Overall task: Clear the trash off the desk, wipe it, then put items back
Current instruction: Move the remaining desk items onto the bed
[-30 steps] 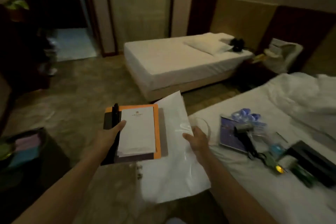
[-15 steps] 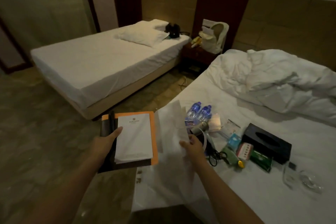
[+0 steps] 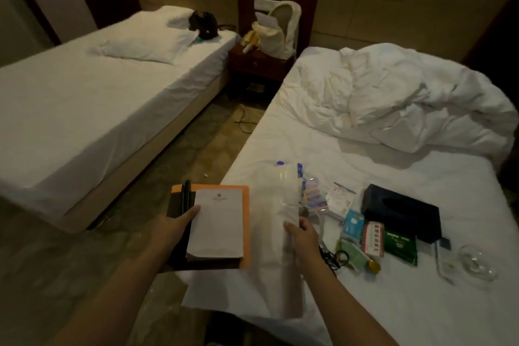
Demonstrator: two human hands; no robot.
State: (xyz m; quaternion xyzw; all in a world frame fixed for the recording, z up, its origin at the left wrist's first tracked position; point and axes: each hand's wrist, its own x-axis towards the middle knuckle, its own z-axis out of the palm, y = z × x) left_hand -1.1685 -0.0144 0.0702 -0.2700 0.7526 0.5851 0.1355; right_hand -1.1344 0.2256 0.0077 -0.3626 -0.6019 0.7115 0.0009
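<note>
Bare sheet lies open on the near bed (image 3: 393, 303) below the clutter and between it and the crumpled duvet (image 3: 407, 98). The tissue box (image 3: 401, 212), packets (image 3: 373, 239) and what may be a glass dish (image 3: 477, 262) block the middle.

Dim room: two white beds (image 3: 92, 98), a dark nightstand (image 3: 257, 64) between, tan panelled wall (image 3: 393, 8).

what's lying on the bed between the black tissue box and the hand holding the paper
In the head view, small packets lie between the tissue box and the right hand: a light blue one, a red-and-white box, a green packet.
</note>
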